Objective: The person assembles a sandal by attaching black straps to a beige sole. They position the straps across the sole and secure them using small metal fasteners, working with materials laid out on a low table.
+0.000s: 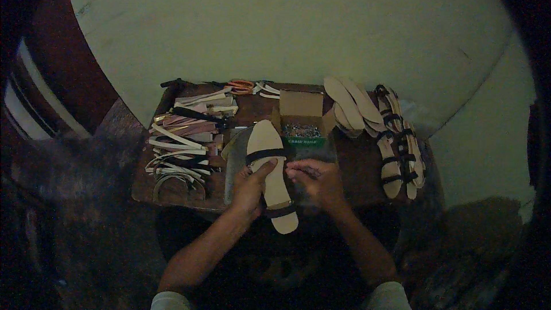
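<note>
My left hand has the sandal gripped, thumb on top, so it's kinda sitting between my two hands. My right hand is just beside its edge, fingers curled, can't tell if they're pinching anything; box beyond it, straps off left of the other.

Beige sandal in left grip

Dim light thruout; pale greenish wall beyond L hand & R hand. Dk brown wooden table below 'em; dk, patchy floor well left of L hand. Far left & beyond that hand, a dk reddish surface, too dim to ID.
</note>
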### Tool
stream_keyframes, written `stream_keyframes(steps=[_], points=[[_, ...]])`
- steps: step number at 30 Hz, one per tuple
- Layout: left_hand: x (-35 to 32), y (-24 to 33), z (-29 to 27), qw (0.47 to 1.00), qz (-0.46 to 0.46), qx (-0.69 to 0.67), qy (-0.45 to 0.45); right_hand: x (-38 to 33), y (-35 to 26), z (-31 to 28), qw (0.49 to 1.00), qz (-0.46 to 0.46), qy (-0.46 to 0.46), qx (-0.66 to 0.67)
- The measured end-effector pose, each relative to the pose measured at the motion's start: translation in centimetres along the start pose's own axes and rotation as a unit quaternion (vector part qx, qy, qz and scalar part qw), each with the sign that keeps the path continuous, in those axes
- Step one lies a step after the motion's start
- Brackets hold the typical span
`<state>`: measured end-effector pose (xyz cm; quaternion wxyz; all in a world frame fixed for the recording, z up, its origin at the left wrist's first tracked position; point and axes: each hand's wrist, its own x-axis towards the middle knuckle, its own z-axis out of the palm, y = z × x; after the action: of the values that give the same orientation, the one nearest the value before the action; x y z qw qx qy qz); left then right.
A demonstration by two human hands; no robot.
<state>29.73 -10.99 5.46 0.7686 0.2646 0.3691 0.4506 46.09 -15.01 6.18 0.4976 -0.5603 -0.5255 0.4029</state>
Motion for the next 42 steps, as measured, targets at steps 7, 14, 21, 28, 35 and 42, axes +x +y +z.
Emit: stream_keyframes(steps=[7,14,21,28,35,42], points=[[-0.1,-1.3,-0.1,0.997,-0.052,-0.049,-0.043,0.1,-0.9,0.5,0.992,-0.093,0.020,-0.086],[-0.1,-1.9,-0.3,0.997,-0.055,-0.047,-0.040,0.4,-0.2,0.4,0.995,-0.072,0.032,-0.061],[0.0,-2.2,-0.3,0.997,-0.025,-0.060,-0.042,0.4,-0.2,0.5,0.999,0.009,0.040,-0.020],[0.4,-2.5,-0.6,0.998,-0.010,-0.057,-0.032,0.3,0.6,0.5,0.996,-0.055,0.039,-0.050],[0.2,-2.6,-0.5,0.998,-0.010,-0.054,-0.034,0.6,0.7,0.7,0.985,-0.132,0.031,-0.106],[0.3,-2.9,-0.8,0.998,0.000,-0.055,-0.035,-0.1,-0.4,1.0,0.969,-0.163,0.049,-0.180]])
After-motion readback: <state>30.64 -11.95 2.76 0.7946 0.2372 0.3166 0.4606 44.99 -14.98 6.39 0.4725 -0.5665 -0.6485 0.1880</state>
